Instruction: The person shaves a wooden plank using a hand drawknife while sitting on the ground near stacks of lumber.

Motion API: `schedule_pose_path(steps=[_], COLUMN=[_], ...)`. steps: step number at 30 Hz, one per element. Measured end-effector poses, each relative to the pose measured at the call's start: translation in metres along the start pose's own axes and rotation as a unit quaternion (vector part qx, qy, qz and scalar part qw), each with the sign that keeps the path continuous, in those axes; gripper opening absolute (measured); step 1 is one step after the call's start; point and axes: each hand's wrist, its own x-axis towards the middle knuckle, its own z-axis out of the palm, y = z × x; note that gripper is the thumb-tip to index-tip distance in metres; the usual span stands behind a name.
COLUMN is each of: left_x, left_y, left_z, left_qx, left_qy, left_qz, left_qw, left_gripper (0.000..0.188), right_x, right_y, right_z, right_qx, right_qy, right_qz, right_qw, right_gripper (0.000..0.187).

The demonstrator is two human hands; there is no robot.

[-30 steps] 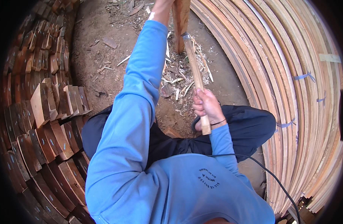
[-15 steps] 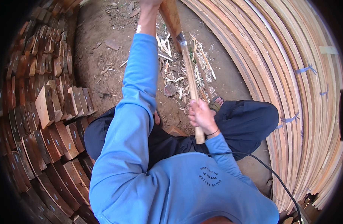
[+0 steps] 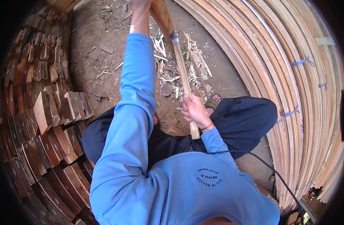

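My left hand (image 3: 141,2) reaches to the top edge, up against the far end of a reddish-brown wooden board (image 3: 162,17). Its fingers are cut off by the picture's edge. The board slants down toward the ground. In front of me, my right hand (image 3: 196,109) is wrapped round a long pale wooden tool handle (image 3: 184,73) near its lower end. At the handle's far end a small grey metal part (image 3: 173,36) meets the board's lower side; the rest of the tool's head cannot be made out.
Wood chips (image 3: 168,75) and splinters litter the dirt floor (image 3: 95,75) between my legs. Stacked wood blocks (image 3: 48,150) rise on the left. Long curved wooden strips (image 3: 261,56), some tied with bluish bands (image 3: 303,62), fill the right. A black cable (image 3: 261,155) crosses my lap.
The whole view has shifted slightly, so the board, tool and both hands appear a little further left. My right hand keeps its hold on the handle.
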Motion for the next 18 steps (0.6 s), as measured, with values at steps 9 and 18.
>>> schedule_pose_path(steps=[9, 18], left_x=[0.011, 0.014], left_y=[-0.024, -0.014], left_z=[-0.003, 0.007], left_qx=[0.041, -0.011], left_qy=[0.027, 0.011], left_qz=[0.055, 0.054], left_qw=[0.997, 0.998], left_gripper=[0.028, 0.033], right_x=[0.014, 0.023], right_y=[-0.001, -0.004], right_z=[0.003, 0.0], right_qx=[-0.029, -0.023], right_qy=[-0.002, -0.007], right_qz=[-0.011, -0.013], right_qw=[1.0, 1.0], right_gripper=[0.022, 0.025])
